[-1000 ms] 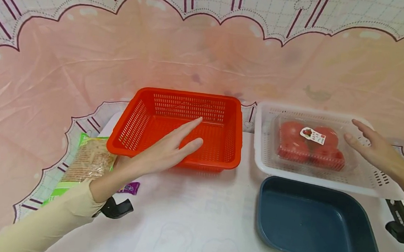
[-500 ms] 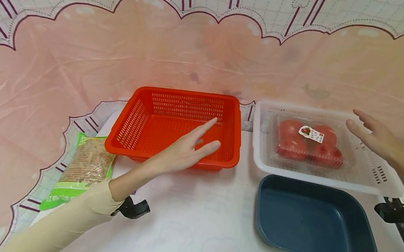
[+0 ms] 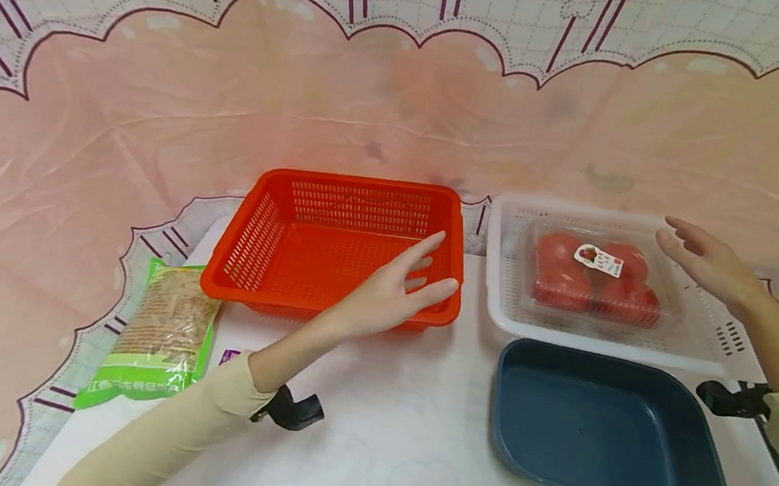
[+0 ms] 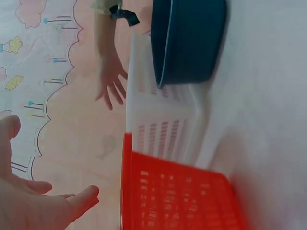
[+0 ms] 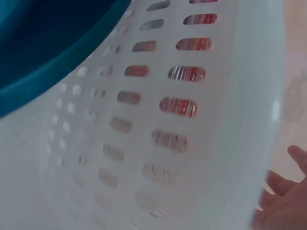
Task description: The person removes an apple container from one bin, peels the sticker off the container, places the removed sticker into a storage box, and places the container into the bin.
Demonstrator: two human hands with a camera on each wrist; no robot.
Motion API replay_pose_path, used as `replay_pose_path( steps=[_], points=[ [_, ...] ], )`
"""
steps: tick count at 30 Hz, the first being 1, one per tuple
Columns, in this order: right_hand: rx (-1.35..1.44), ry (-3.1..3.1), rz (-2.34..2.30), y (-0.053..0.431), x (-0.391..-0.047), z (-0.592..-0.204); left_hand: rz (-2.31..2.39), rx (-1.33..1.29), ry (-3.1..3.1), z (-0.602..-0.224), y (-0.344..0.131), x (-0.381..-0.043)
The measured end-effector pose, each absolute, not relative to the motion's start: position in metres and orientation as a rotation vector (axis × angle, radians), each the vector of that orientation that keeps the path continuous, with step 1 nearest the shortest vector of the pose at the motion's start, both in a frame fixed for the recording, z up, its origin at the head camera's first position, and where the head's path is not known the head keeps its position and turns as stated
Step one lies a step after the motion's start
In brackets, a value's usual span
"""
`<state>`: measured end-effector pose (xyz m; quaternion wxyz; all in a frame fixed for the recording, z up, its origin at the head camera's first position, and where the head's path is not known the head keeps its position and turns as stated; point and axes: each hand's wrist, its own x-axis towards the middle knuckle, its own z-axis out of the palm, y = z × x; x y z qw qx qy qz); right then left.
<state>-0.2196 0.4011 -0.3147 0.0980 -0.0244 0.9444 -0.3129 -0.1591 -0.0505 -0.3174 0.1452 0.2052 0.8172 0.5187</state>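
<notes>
The left hand [image 3: 386, 299] and right hand [image 3: 710, 267] are apart, holding nothing. Between them, nearer the right one, lies the tomato pack [image 3: 594, 281]; gripping its sides gently seems best.

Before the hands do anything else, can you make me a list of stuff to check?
1. Left hand has nothing in it: ok.
2. Right hand has nothing in it: ok.
3. Clear pack sits inside the white basket: ok.
4. Right hand gripping the clear pack: not ok, no grip.
5. Red basket upright: ok.
6. Clear pack's lid fastened: cannot tell.
</notes>
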Motion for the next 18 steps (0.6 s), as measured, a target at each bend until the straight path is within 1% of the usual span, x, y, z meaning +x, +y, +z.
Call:
replay_pose_path(
  steps=[8, 18],
  points=[
    [-0.017, 2.705, -1.01, 0.403, -0.226, -0.319, 1.623, 0.563, 2.296, -0.32, -0.023, -0.154],
    [0.004, 2.587, -1.111, 0.405, -0.236, -0.335, 1.823, 0.582, 2.165, -0.332, 0.01, -0.147]
  ],
)
